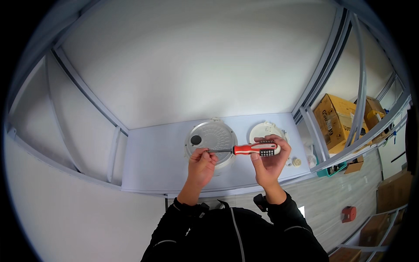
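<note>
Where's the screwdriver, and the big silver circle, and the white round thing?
Screwdriver (244, 149): head view, red handle.
Silver circle (214, 139): head view, near its middle.
White round thing (264, 129): head view, upper surface.

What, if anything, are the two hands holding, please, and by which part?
A red-and-white screwdriver: the right hand grips its handle; the left hand pinches the far end of its metal shaft.

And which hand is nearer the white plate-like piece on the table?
Right. The right hand overlaps the near edge of the white plate-like piece in view; the left hand is farther left, overlapping the silver disc.
</note>
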`<state>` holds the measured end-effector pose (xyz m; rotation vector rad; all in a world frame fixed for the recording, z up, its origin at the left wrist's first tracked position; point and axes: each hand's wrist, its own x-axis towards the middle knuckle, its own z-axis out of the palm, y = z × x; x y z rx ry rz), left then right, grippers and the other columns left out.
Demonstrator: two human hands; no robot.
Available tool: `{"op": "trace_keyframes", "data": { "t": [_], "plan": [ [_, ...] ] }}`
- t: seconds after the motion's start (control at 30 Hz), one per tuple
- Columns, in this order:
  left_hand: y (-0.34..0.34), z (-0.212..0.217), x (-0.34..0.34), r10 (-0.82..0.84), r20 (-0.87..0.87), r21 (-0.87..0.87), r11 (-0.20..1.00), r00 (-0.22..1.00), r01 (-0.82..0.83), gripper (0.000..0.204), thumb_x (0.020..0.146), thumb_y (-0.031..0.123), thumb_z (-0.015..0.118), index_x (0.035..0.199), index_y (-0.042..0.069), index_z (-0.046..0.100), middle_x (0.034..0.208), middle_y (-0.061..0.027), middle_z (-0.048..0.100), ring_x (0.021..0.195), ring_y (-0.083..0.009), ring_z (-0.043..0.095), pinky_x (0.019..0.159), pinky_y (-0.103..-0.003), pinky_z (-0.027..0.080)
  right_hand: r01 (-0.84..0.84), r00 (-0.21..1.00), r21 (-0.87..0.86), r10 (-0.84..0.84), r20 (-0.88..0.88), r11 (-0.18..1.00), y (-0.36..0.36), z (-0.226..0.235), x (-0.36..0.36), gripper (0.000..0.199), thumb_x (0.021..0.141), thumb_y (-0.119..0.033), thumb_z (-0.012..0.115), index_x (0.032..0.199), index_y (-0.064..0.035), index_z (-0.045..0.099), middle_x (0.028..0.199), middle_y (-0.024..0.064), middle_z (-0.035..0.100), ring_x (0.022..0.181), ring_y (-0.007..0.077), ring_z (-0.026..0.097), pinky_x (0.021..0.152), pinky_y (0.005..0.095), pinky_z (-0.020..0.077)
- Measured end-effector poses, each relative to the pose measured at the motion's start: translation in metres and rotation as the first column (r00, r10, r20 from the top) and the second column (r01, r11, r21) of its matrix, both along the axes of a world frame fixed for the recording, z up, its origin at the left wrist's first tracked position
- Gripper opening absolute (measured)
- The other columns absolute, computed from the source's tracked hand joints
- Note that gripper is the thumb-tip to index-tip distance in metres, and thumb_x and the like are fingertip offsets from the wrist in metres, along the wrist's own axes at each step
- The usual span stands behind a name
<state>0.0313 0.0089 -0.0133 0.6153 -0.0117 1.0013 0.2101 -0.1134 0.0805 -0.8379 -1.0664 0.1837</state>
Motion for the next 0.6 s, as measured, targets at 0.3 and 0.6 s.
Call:
{"op": "trace_keyframes", "data": {
  "t": [0.3,0.6],
  "plan": [
    [0.008,0.006,0.000,0.216,-0.297,0.186,0.968,0.930,-0.166,0.017,0.100,-0.004,0.066,0.112,0.005,0.072,0.104,-0.0064,0.073,0.096,-0.0182,0.069,0.086,-0.033,0.056,0.191,0.952,-0.225,-0.124,0.282,0.955,-0.012,-0.009,0.040,0.060,0.085,-0.006,0.087,0.131,-0.0039,0.049,0.115,0.0082,0.056,0.102,0.0193,0.059,0.094,0.0346,0.0511],
    [0.000,0.040,-0.008,0.702,-0.446,0.829,0.558,0.555,-0.040,0.020,0.081,0.001,0.086,0.098,0.005,0.077,0.099,-0.0077,0.077,0.096,-0.0204,0.070,0.075,-0.030,0.060,0.013,0.999,-0.139,-0.018,-0.040,0.990,-0.004,0.003,0.020,0.078,0.090,0.000,0.080,0.155,-0.0008,0.037,0.131,0.0159,0.057,0.117,0.0237,0.061,0.100,0.0403,0.0548]
  ]
}}
